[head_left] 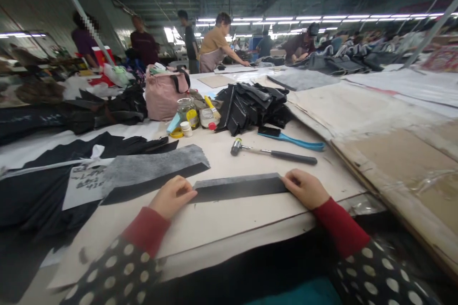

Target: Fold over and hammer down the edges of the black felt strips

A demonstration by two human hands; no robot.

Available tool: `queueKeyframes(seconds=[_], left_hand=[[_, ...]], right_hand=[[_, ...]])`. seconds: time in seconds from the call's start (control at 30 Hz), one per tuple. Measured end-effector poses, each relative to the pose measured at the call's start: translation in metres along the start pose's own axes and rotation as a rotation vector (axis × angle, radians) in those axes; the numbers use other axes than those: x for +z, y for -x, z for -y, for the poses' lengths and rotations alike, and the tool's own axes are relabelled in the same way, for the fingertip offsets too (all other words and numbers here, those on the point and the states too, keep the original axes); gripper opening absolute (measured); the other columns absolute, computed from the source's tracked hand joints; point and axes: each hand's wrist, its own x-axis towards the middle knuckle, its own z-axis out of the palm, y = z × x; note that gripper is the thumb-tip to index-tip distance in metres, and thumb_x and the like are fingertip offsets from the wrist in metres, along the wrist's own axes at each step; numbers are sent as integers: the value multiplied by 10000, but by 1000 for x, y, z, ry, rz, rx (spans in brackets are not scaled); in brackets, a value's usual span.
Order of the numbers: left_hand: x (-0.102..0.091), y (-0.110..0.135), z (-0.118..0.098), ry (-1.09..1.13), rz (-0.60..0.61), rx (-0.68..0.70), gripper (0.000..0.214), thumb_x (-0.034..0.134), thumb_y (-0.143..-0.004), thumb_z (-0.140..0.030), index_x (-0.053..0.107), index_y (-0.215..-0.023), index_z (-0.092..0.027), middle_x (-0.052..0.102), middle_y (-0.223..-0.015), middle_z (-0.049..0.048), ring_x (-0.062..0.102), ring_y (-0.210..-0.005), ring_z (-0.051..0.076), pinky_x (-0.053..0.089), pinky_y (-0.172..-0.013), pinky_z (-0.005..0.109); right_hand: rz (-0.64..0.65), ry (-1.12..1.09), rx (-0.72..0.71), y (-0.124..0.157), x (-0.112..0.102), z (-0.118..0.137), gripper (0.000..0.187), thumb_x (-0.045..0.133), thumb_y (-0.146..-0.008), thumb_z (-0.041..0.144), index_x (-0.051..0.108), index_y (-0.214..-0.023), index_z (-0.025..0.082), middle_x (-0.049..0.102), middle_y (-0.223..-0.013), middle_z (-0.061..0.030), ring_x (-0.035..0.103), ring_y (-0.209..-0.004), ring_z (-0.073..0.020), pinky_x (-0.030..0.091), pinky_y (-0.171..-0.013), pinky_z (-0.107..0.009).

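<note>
Crosswise — dark strip (243, 189) between left fingers (189, 196) and right fingers (290, 185) — each pinching one end.

from the grey-and-black strip (243, 188), bare board (214, 219) is leaving passage toward six and eleven o'clock; a double-faced mallet (277, 154) is blocking one, a grey-backed panel (157, 164) is obstructing nine.
</note>
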Motion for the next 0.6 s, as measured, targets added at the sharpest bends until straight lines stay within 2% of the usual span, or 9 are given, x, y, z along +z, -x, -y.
queueKeyframes(seconds=[0.3, 0.6], left_hand=[[0, 1, 1, -10, 9, -23, 246, 492, -717, -400, 528, -611, -181, 497, -745, 5, 483, -697, 148, 382, -619, 244], [1, 1, 1, -3, -1, -23, 245, 494, -714, -407, 526, -610, -188, 504, -743, 0, 487, -698, 150, 383, -610, 240]], right_hand=[[-54, 66, -126, 2, 2, 1, 248, 412, -794, 322, 440, -593, 179, 484, -590, -13, 426, -577, -127, 323, -554, -247], [-79, 78, -189, 3, 2, -1, 232, 404, -798, 302, 428, -600, 184, 487, -596, -23, 431, -589, -136, 323, -566, -258]])
